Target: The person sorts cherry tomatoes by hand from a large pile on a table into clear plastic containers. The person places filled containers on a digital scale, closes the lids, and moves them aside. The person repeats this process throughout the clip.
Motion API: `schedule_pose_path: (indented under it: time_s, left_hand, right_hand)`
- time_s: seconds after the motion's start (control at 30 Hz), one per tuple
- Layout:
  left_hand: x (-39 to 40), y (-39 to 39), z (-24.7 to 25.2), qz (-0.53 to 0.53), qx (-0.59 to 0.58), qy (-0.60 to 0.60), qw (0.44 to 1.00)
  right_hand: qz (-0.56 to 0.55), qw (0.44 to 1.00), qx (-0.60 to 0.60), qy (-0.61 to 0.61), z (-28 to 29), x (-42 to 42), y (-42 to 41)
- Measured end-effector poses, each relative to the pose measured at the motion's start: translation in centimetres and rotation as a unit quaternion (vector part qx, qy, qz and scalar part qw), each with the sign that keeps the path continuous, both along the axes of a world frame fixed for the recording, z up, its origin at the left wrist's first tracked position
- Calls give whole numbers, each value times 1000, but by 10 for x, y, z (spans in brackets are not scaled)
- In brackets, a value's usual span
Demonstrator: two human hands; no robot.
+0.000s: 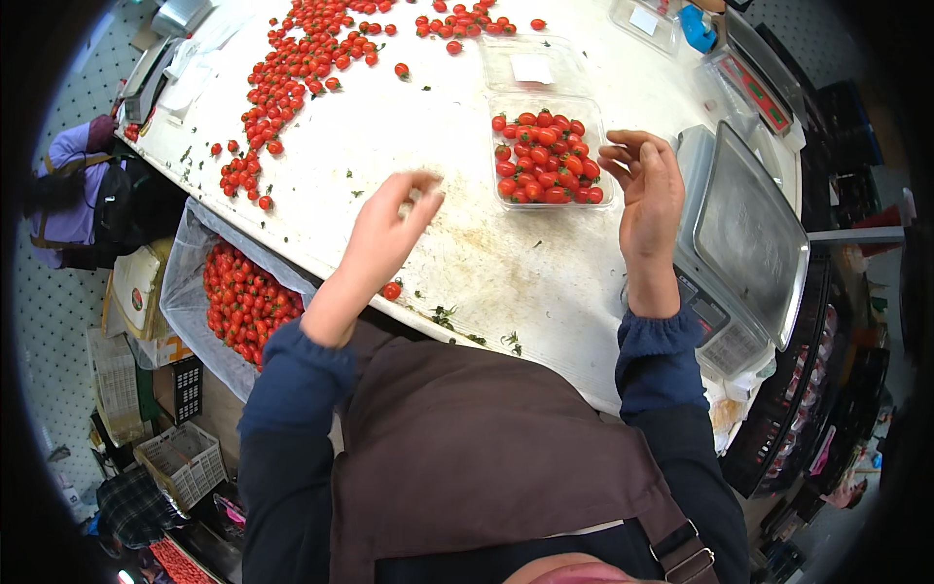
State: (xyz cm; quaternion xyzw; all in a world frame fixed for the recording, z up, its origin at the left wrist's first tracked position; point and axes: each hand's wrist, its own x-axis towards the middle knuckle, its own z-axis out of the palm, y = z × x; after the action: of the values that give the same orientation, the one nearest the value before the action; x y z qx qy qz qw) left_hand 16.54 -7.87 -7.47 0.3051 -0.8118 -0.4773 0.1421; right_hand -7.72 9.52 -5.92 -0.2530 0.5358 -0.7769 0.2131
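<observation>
An open clear plastic clamshell box (503, 202) full of red cherry tomatoes (541, 157) sits on the white table (467, 248), its lid (533, 67) folded back away from me. Just right of the box, my right hand (649, 186) is raised with fingers curled and apart, holding nothing; whether its fingertips touch the box wall I cannot tell. My left hand (401, 212), slightly blurred, hovers over the table left of the box, thumb and fingers apart and nothing between them. Loose cherry tomatoes (292, 80) spread across the table's far left, some with green stems.
A digital scale with a metal tray (751, 226) stands at the right. Below the table's left edge is a plastic-lined crate (175, 277) of tomatoes. Another scale (759, 87) and a blue tape dispenser (697, 29) are at the back right. A person (80, 190) is at the far left.
</observation>
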Motion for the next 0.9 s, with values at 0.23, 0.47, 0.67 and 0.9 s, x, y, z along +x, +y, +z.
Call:
schedule_pose_path:
  time_s: [0.23,0.47,0.67,0.9]
  left_hand:
    - [71,35,-13,-116,-248,-261,926]
    - [79,31,-58,-69,-254,-188,946]
    - [87,-33,-63,145,-285,-61,945]
    - [153,-157,-75,296,-396,-181,850]
  right_hand:
    - [-48,953,236,184,-15,-14,2]
    - [-12,946,243,216,-17,-4,-27]
    - [120,955,195,190,-26,42,-28]
    - [255,929,204,172,-45,93,-58]
